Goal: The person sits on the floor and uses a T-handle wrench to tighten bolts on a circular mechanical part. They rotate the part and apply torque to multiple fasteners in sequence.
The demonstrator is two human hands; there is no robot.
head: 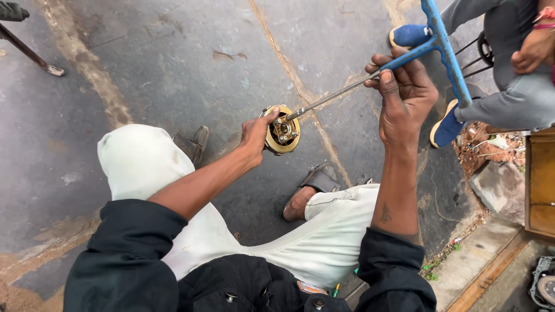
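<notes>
My left hand (256, 134) grips a round brass-coloured metal part (282, 129) with bolts in its centre, holding it up above my knees. My right hand (404, 98) is closed around the blue handle of a T-shaped wrench (440, 40). Its long steel shaft (332, 96) runs down and left, and its tip sits in the centre of the round part. I sit with bent legs in light trousers (144, 162) and dark sleeves, my sandalled foot (315, 185) on the ground.
Grey stone slabs (191, 52) with sandy joints lie underneath. Another person in grey trousers and blue shoes (448, 127) sits at the top right. A wooden box (540, 185) stands at the right edge, a metal rod (29, 52) at the top left, and rubble beside the box.
</notes>
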